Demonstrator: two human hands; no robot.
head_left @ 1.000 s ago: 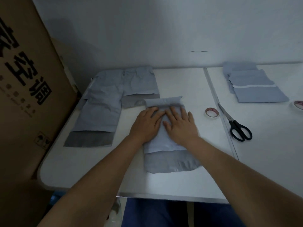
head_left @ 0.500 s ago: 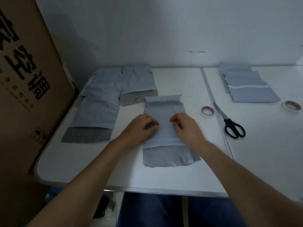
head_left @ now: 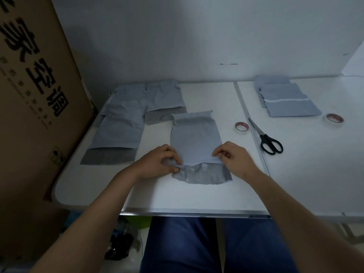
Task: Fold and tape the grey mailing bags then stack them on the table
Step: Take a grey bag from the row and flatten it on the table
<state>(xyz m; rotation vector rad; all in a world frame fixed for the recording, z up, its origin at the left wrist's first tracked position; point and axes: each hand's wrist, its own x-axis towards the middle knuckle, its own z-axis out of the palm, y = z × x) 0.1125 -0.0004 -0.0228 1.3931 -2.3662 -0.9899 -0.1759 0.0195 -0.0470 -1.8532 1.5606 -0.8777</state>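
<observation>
The cardboard box is cut off by the left and top edges. Its small print is illegible. Dark items under the table are too dim to identify.

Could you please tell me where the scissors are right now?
The scissors lie right of centre in the head view, along the table seam, just right of a tape roll.

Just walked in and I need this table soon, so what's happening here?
A person is folding a grey plastic mailing bag on the white table. The left hand and right hand pinch its near corners where the darker flap begins. More flat grey bags lie to the left, a folded stack far right. A tape roll and black-handled scissors lie untouched.
</observation>
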